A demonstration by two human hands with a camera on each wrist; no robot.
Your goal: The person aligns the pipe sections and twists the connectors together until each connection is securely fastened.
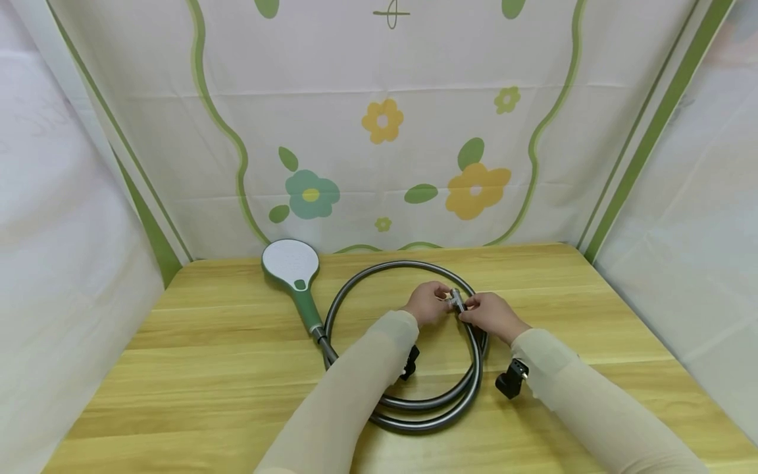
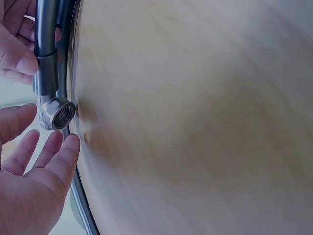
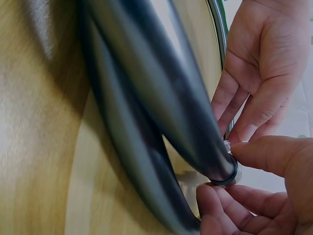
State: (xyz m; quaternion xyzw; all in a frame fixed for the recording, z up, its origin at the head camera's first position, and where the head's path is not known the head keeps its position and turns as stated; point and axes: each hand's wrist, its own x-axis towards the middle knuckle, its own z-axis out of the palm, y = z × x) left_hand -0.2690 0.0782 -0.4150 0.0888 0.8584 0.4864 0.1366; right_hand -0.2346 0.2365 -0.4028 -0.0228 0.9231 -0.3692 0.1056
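Note:
A dark grey shower hose (image 1: 417, 403) lies coiled on the table, joined to a green-handled shower head (image 1: 291, 264) with a pale face. Its free end carries a silver, inside-threaded nut (image 2: 63, 116), which hangs at an angle. My right hand (image 1: 493, 316) pinches the hose end just behind that nut; in the right wrist view the thumb (image 3: 264, 154) and fingers lie on either side of the collar. Close by, my left hand (image 1: 428, 303) has its fingers spread loosely around the nut, without a plain grip on it in the left wrist view.
The wooden table (image 1: 207, 368) bears the coil in its middle, with the shower head at the back left. A flower-printed curtain (image 1: 331, 118) stands right behind the table, and pale sheets close off both sides. Black wrist cameras hang under both sleeves.

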